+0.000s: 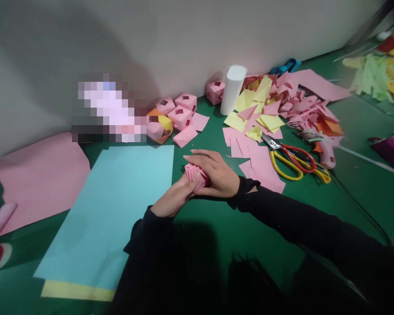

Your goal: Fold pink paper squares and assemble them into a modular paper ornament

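Note:
Between my two hands is a small piece of folded pink paper [193, 171], pleated on its upper face. My left hand [175, 194] is closed on it from the left, the thumb lying along its front. Over its right side curves my right hand [221, 175], with fingers bent round the far edge and the thumb below. Much of the folded paper is hidden by the fingers. Just right of my hands lie loose pink paper squares [264, 164]. Beyond my hands, several finished pink paper cubes [180, 117] with dark square openings are grouped by the wall.
A large light-blue sheet [118, 201] lies to the left, beside a pink sheet [49, 175]. Scissors with red and yellow handles [287, 162] and a pink glue gun [326, 151] lie right. A white cylinder [233, 89] stands near heaped paper scraps [298, 105].

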`<state>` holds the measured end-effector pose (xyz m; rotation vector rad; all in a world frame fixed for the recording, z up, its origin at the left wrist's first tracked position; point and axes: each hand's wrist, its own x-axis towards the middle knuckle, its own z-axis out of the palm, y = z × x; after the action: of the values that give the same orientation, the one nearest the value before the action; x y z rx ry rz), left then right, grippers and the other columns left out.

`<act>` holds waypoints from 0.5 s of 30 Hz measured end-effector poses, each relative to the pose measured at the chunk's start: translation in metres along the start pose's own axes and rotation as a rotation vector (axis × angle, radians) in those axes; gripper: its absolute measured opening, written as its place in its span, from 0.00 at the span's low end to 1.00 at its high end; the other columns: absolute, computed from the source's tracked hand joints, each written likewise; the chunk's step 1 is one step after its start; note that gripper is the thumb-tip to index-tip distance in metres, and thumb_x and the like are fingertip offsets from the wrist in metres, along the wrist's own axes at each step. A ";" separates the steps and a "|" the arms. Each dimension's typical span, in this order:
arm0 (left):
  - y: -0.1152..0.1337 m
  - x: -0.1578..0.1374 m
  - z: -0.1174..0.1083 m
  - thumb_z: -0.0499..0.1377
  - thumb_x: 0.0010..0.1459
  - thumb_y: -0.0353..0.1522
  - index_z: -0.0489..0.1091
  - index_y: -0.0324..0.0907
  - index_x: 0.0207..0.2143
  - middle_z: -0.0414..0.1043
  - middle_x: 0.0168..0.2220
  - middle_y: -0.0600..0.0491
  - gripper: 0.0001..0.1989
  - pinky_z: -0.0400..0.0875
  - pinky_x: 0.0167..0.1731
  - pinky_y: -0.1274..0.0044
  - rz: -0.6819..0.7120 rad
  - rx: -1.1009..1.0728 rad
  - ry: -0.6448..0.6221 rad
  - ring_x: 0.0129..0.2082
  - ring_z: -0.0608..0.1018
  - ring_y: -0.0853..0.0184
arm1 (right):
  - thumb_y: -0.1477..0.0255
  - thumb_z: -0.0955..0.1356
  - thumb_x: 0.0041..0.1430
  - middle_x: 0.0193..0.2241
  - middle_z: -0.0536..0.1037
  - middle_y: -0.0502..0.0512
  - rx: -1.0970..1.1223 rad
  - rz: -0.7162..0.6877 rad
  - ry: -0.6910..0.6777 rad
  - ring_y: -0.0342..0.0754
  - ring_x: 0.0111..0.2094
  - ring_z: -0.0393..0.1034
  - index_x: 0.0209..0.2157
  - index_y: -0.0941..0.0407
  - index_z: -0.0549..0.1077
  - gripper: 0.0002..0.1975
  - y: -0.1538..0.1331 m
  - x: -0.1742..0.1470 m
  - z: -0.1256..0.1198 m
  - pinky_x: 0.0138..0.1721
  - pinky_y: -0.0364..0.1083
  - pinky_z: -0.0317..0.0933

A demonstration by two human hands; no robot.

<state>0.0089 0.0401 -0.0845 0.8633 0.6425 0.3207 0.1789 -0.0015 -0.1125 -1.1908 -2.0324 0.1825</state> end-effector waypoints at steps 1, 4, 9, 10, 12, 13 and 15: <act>0.001 -0.001 -0.001 0.59 0.61 0.41 0.49 0.50 0.68 0.63 0.62 0.48 0.36 0.55 0.62 0.66 0.000 0.028 -0.014 0.63 0.63 0.56 | 0.51 0.66 0.59 0.56 0.70 0.66 -0.009 -0.016 0.009 0.60 0.61 0.59 0.63 0.59 0.57 0.38 0.000 0.000 0.000 0.57 0.61 0.56; 0.004 -0.006 -0.002 0.59 0.61 0.42 0.49 0.49 0.67 0.62 0.63 0.46 0.36 0.51 0.64 0.65 0.017 0.063 -0.051 0.64 0.61 0.55 | 0.52 0.66 0.59 0.53 0.73 0.65 -0.025 -0.048 0.039 0.60 0.58 0.62 0.62 0.60 0.58 0.37 0.001 -0.001 -0.001 0.55 0.60 0.57; 0.004 -0.008 -0.005 0.57 0.59 0.49 0.64 0.43 0.60 0.71 0.52 0.44 0.31 0.58 0.60 0.64 0.027 -0.013 -0.150 0.58 0.68 0.54 | 0.52 0.66 0.58 0.47 0.75 0.63 -0.038 -0.063 0.104 0.60 0.52 0.65 0.59 0.57 0.62 0.34 0.002 -0.001 -0.003 0.51 0.61 0.59; 0.003 -0.007 -0.006 0.56 0.59 0.50 0.66 0.42 0.58 0.73 0.50 0.44 0.30 0.60 0.58 0.65 0.034 -0.036 -0.180 0.57 0.69 0.53 | 0.52 0.67 0.57 0.46 0.75 0.63 -0.030 -0.065 0.128 0.59 0.51 0.66 0.58 0.57 0.62 0.33 0.002 -0.001 -0.003 0.51 0.60 0.59; 0.003 -0.006 -0.008 0.55 0.58 0.52 0.71 0.41 0.53 0.75 0.46 0.44 0.30 0.63 0.55 0.65 0.044 -0.058 -0.235 0.54 0.72 0.52 | 0.51 0.67 0.57 0.45 0.76 0.61 -0.006 -0.073 0.175 0.58 0.49 0.68 0.57 0.56 0.63 0.33 0.002 -0.001 -0.005 0.49 0.59 0.61; 0.003 -0.005 -0.009 0.55 0.57 0.52 0.72 0.40 0.51 0.76 0.44 0.44 0.30 0.65 0.52 0.66 0.044 -0.046 -0.248 0.52 0.73 0.52 | 0.50 0.67 0.57 0.44 0.76 0.60 0.004 -0.079 0.191 0.58 0.48 0.68 0.57 0.55 0.63 0.33 0.002 -0.001 -0.005 0.49 0.59 0.61; 0.004 -0.004 -0.011 0.59 0.56 0.50 0.73 0.39 0.49 0.77 0.42 0.44 0.28 0.67 0.48 0.67 0.049 0.012 -0.237 0.48 0.75 0.52 | 0.49 0.67 0.56 0.43 0.77 0.59 0.017 -0.098 0.202 0.57 0.47 0.69 0.57 0.54 0.62 0.34 0.001 -0.001 -0.006 0.48 0.58 0.61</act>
<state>-0.0011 0.0474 -0.0849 0.9133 0.4041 0.2537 0.1839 -0.0033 -0.1097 -1.0521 -1.9023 0.0298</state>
